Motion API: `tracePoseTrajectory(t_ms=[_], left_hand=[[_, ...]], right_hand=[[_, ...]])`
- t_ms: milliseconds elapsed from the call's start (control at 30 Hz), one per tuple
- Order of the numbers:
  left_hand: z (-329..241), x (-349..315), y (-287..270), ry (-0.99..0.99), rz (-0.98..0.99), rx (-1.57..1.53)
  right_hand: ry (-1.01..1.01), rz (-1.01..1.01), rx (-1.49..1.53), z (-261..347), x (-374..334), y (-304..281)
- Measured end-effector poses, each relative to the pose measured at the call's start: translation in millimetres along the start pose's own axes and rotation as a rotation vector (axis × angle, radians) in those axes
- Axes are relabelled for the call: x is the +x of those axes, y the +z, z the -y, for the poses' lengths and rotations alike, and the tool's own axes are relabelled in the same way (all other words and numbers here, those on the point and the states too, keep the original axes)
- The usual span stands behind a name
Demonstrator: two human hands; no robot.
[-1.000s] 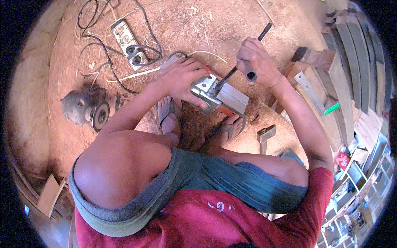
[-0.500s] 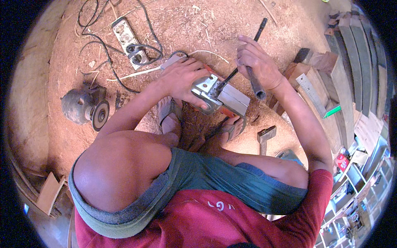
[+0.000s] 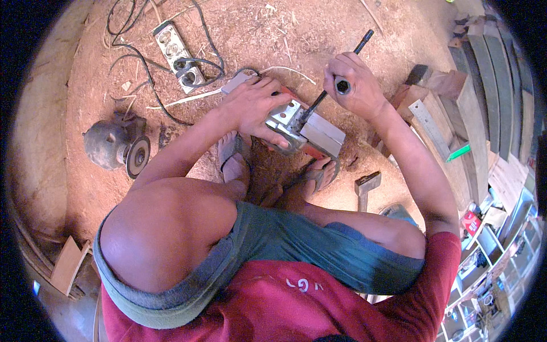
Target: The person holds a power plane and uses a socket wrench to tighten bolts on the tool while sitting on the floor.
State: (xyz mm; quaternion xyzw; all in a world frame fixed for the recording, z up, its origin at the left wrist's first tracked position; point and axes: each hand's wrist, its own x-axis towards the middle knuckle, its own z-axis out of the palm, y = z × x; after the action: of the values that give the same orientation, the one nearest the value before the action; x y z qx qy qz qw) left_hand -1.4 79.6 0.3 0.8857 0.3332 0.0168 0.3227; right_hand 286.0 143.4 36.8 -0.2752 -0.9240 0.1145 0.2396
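Observation:
An upturned electric planer (image 3: 323,133) with flat grey sole plates, silver metal parts and a red body sits between my feet. My left hand (image 3: 254,108) is closed over its left part, fingers across the top and thumb along the near side, holding it. My right hand (image 3: 356,85) is wrapped around a black socket wrench (image 3: 364,41). The wrench's long thin shaft slants down to the silver middle of the planer, where its tip meets the metal. Its hollow hexagonal end faces up out of my fist.
A hammer (image 3: 367,185) lies right of my feet. An angle grinder (image 3: 114,144) rests at left, a power strip (image 3: 178,57) with black cables beyond. Wood pieces (image 3: 464,119) are stacked at right, bearing a metal ruler (image 3: 429,128) and a green pen (image 3: 458,153). Sawdust covers the ground.
My right hand has closed around the wrench and turned it, so its hollow end, which pointed toward me, now faces up. My left hand stays on the planer.

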Motion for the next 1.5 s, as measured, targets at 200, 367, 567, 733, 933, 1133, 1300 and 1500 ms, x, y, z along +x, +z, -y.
tracePoseTrajectory(t_ms=[200, 367, 567, 733, 933, 1133, 1300, 1500], left_hand=[[-3.5, 0.9, -1.5, -0.017, 0.033, 0.030], [-3.0, 4.0, -2.9, 0.003, 0.032, 0.033], [-7.3, 3.3, -2.4, 0.036, 0.065, 0.053], [-2.5, 2.9, -0.9, 0.101, -0.018, 0.000], [-1.8, 2.1, -1.0, 0.095, -0.023, -0.042], [4.1, 1.1, 8.1, 0.132, -0.090, -0.033], [0.7, 2.2, 3.3, 0.116, -0.061, -0.017], [2.5, 1.3, 3.4, 0.143, -0.108, -0.025]], right_hand=[[-0.031, 0.021, -0.060, 0.0, 0.7, 3.2], [-0.065, 0.031, -0.101, 1.4, -1.1, 5.5], [-0.033, 0.079, -0.072, -2.9, -3.1, -2.8], [-0.107, 0.038, -0.030, -16.2, -6.6, -14.9], [0.028, 0.186, -0.004, -23.7, -22.1, -6.8], [-0.047, 0.122, 0.091, -27.2, -24.8, -2.7], [-0.116, 0.045, 0.061, -25.9, -21.6, -0.2], [-0.154, 0.155, 0.054, -26.4, -14.1, -9.9]])
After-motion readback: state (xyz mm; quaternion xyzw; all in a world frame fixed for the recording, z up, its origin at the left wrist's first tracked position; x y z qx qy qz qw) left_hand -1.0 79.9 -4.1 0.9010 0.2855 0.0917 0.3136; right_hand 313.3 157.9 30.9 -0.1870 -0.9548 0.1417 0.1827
